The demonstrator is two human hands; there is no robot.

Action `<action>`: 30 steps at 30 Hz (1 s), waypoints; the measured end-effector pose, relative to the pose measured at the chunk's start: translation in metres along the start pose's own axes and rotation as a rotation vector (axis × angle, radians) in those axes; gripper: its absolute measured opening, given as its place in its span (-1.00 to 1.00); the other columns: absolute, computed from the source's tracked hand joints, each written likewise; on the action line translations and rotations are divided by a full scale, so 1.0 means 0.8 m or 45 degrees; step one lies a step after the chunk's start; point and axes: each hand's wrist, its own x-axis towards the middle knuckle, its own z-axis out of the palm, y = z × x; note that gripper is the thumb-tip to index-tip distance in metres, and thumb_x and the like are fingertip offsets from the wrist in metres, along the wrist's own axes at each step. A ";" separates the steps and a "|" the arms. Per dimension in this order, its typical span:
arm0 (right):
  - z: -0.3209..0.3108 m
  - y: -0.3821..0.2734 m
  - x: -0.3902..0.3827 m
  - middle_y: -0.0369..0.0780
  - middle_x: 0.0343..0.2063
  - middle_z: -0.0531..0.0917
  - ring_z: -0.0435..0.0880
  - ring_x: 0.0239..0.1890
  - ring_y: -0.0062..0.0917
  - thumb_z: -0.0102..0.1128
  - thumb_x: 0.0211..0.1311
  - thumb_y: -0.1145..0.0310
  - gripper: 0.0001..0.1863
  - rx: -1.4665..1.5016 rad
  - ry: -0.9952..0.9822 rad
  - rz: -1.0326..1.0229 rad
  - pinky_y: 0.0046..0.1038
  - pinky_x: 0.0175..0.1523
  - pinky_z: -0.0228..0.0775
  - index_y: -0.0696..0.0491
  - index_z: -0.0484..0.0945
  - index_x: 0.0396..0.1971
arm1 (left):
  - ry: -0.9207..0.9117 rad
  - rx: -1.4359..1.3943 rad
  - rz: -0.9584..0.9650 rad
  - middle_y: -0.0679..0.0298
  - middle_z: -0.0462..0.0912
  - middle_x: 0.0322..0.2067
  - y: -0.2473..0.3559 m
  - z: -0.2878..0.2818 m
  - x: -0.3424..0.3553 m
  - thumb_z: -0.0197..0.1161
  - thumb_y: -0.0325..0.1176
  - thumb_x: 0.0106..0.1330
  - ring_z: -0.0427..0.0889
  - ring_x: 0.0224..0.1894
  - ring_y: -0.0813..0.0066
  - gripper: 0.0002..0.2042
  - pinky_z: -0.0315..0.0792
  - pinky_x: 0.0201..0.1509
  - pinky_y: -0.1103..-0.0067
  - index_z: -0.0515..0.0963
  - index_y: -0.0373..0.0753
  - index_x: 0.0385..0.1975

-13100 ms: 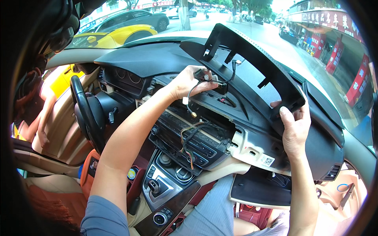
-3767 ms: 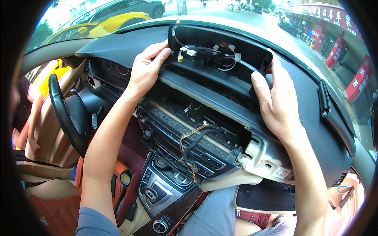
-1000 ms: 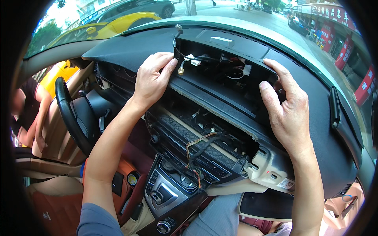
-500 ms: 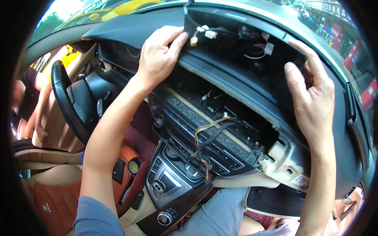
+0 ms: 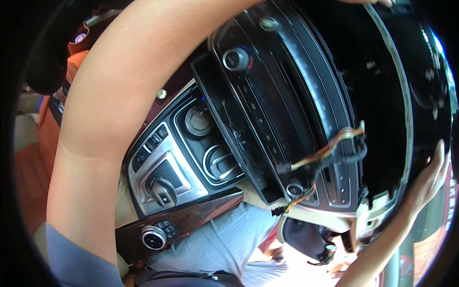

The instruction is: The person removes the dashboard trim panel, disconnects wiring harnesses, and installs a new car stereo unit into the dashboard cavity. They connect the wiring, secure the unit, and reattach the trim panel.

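My left arm arches across the upper left, and only a little of my left hand (image 5: 368, 1) shows at the top edge, its grip cut off. At the far right, my right hand (image 5: 428, 179) has its thumb and fingers at the edge of a dark panel (image 5: 423, 52), on which pale connectors and thin wires show dimly. Between the hands runs the frayed edge (image 5: 407, 115) of the dashboard top. Below it, a multicoloured wire bundle (image 5: 330, 146) lies over the black button fascia (image 5: 282, 86). A black plug (image 5: 278, 211) hangs from its end.
An open black tray (image 5: 234, 129) juts out under the fascia. The silver console with gear selector (image 5: 162, 191) and a round control knob (image 5: 154, 237) lie nearer me. Orange seat covering (image 5: 28, 167) is at left, and the pale, exposed dashboard end (image 5: 377, 210) at lower right.
The view has tilted and come closer to the fascia and console. My left hand has almost left the picture at the top. My right hand now appears lower, at the right rim.
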 end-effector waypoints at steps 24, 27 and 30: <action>-0.025 0.046 0.001 0.04 0.46 0.30 0.27 0.52 -0.18 -0.29 0.61 -0.22 -0.31 -0.532 0.090 -0.343 -0.04 0.57 -0.01 0.01 0.63 0.20 | 0.005 -0.030 -0.241 -0.03 0.78 -0.16 -0.045 0.023 0.048 0.30 -0.29 0.38 0.73 -0.12 0.18 -0.74 0.54 0.10 0.38 0.76 -0.34 -0.13; -0.027 0.048 0.002 0.04 0.44 0.33 0.45 0.40 -0.25 -0.28 0.62 -0.20 -0.35 -0.636 0.128 -0.428 -0.09 0.52 0.11 -0.03 0.65 0.19 | 0.013 -0.027 -0.241 -0.03 0.78 -0.17 -0.043 0.020 0.044 0.31 -0.28 0.38 0.73 -0.13 0.18 -0.74 0.54 0.10 0.38 0.76 -0.34 -0.13; -0.031 0.050 0.005 0.04 0.40 0.39 0.60 0.20 -0.36 -0.27 0.63 -0.18 -0.38 -0.729 0.091 -0.529 -0.15 0.48 0.18 -0.07 0.66 0.17 | 0.004 -0.025 -0.236 -0.03 0.78 -0.17 -0.039 0.016 0.036 0.31 -0.28 0.37 0.73 -0.13 0.18 -0.74 0.54 0.10 0.39 0.76 -0.34 -0.13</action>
